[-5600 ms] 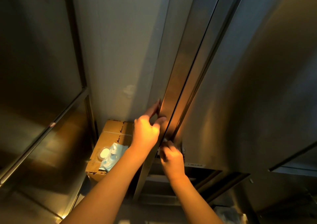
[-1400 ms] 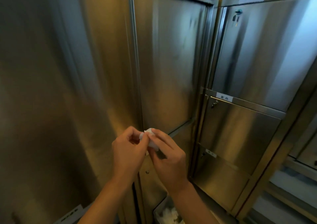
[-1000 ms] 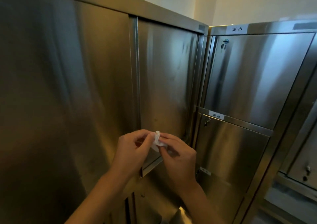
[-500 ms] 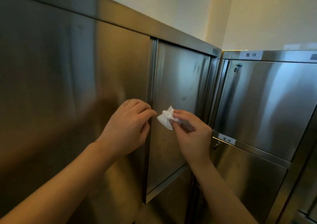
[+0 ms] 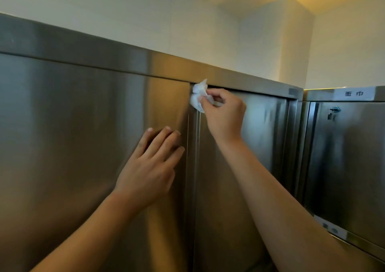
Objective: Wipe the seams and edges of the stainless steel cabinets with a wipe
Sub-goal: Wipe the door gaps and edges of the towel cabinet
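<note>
A tall stainless steel cabinet (image 5: 83,125) fills the left and middle of the head view. A vertical seam (image 5: 192,167) runs between its two doors. My right hand (image 5: 224,113) pinches a crumpled white wipe (image 5: 198,96) and holds it against the top of that seam, just under the cabinet's top rail (image 5: 125,61). My left hand (image 5: 150,167) lies flat on the left door with straight fingers, just left of the seam and lower than the wipe.
A second steel cabinet (image 5: 354,157) stands at a right angle on the right, with a white label (image 5: 354,93) on top, a small padlock (image 5: 331,114) and a lower labelled door (image 5: 331,230). A pale wall and a boxed column (image 5: 295,38) rise behind.
The view has tilted upward. My right hand carried the wipe up to the top of the seam. My left hand let go of the wipe and flattened on the left door.
</note>
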A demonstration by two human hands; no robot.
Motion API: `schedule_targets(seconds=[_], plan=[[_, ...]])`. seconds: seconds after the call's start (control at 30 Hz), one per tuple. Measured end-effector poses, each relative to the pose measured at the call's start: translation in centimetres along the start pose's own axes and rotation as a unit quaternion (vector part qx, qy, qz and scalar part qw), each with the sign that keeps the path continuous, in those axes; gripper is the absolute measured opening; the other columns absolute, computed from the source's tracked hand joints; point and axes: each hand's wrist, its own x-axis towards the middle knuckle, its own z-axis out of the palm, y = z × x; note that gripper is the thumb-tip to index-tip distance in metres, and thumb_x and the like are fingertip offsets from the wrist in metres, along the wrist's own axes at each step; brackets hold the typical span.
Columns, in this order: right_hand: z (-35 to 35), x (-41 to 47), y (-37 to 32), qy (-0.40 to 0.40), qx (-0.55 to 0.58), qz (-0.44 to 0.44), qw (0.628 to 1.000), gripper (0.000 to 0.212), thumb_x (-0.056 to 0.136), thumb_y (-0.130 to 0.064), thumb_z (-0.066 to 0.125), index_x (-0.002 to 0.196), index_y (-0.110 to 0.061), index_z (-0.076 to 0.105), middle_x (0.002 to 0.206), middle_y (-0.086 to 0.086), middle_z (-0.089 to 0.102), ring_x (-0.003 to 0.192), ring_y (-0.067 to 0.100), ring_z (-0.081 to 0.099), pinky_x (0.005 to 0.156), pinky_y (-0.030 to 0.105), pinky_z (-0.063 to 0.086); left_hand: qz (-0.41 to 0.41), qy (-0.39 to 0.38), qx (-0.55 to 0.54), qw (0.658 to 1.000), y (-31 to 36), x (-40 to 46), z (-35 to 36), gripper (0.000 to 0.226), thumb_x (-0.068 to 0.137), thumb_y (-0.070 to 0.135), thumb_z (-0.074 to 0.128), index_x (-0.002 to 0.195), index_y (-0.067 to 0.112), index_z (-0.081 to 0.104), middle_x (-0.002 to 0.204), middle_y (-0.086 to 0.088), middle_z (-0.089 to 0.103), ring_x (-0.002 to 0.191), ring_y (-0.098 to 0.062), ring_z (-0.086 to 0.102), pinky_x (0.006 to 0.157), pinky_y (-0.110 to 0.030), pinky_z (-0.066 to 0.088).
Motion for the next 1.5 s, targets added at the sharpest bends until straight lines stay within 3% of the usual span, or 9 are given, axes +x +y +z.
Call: schedule_targets(seconds=[0.17,0.33,0.4,0.53,0.87,1.1,1.2,1.3,1.5], plan=[[2.6,0.0,1.8,0.046,0.02,-0.038,0.998,0.013,0.079,-0.017,0.085,0.076,-0.012,0.073,0.073,-0.005,0.07,0.067,0.006,0.063,0.063,0.016,0.046,-0.02,0.025,0.057,0.998,0.2,0.2,0.8,0.057,0.102,0.041,0.041,0.153,0.017,0.049,0.167,-0.015,0.03,0.157,-0.035,0.021,0.127,-0.058,0.015],[2.7,-3.4,3.3,0.056,0.08,-0.036,0.995,0.018,0.08,-0.007,0.079,0.07,-0.01,0.065,0.071,0.0,0.064,0.064,0.014,0.061,0.059,0.026,0.048,-0.019,0.018,0.105,0.994,0.3,0.2,1.2,0.058,0.102,0.041,0.042,0.155,0.017,0.047,0.169,-0.014,0.027,0.158,-0.035,0.017,0.127,-0.059,0.016],[2.3,-5.7,3.8,0.054,0.09,-0.043,0.994,0.021,0.08,-0.002,0.079,0.068,-0.007,0.062,0.071,0.002,0.062,0.064,0.015,0.059,0.06,0.021,0.045,-0.019,0.015,0.114,0.993,0.3,0.2,1.3,0.059,0.101,0.039,0.045,0.156,0.017,0.045,0.169,-0.013,0.025,0.159,-0.034,0.015,0.127,-0.059,0.015],[0.9,-10.2,5.0,0.024,0.094,-0.041,0.994,0.022,0.081,0.001,0.082,0.07,-0.005,0.064,0.078,0.003,0.064,0.072,0.01,0.061,0.07,0.013,0.043,-0.017,0.006,0.127,0.992,0.3,0.3,1.4,0.06,0.101,0.04,0.044,0.158,0.018,0.042,0.17,-0.013,0.024,0.159,-0.034,0.015,0.126,-0.06,0.017],[-1.5,-11.9,6.4,-0.061,0.093,-0.048,0.993,0.011,0.085,-0.008,0.083,0.081,-0.007,0.072,0.088,-0.001,0.071,0.084,0.008,0.068,0.069,0.033,0.057,-0.019,-0.006,0.138,0.99,0.6,0.4,0.8,0.059,0.101,0.039,0.045,0.156,0.018,0.046,0.168,-0.013,0.029,0.158,-0.035,0.02,0.126,-0.06,0.018],[-1.9,-2.1,1.5,0.052,0.079,-0.156,0.983,0.01,0.086,-0.005,0.08,0.094,-0.002,0.075,0.103,0.006,0.075,0.095,0.014,0.069,0.085,0.019,0.054,-0.016,-0.006,0.141,0.99,0.7,0.3,0.9,0.058,0.1,0.038,0.05,0.155,0.018,0.047,0.167,-0.013,0.031,0.157,-0.035,0.021,0.125,-0.061,0.021],[0.8,0.5,1.3,0.031,0.045,-0.195,0.979,0.016,0.087,0.002,0.071,0.101,-0.004,0.076,0.104,0.005,0.073,0.094,0.019,0.069,0.081,0.028,0.056,-0.019,-0.006,0.141,0.99,0.7,0.3,0.9,0.057,0.1,0.038,0.049,0.154,0.018,0.048,0.167,-0.013,0.032,0.157,-0.035,0.022,0.125,-0.061,0.021],[3.5,-0.1,1.5,0.025,0.043,-0.185,0.981,0.016,0.087,0.006,0.066,0.092,-0.003,0.078,0.096,0.007,0.071,0.083,0.022,0.069,0.07,0.04,0.056,-0.018,0.0,0.141,0.99,0.8,0.3,1.0,0.057,0.1,0.036,0.05,0.153,0.017,0.049,0.166,-0.013,0.034,0.157,-0.036,0.023,0.125,-0.061,0.022],[3.3,-5.0,2.5,0.017,0.018,-0.186,0.982,0.015,0.094,0.004,0.062,0.096,-0.001,0.076,0.096,0.009,0.072,0.084,0.022,0.068,0.073,0.035,0.056,-0.013,0.009,0.153,0.988,0.6,0.3,1.4,0.057,0.101,0.037,0.047,0.154,0.017,0.048,0.166,-0.014,0.035,0.156,-0.037,0.024,0.124,-0.062,0.023]])
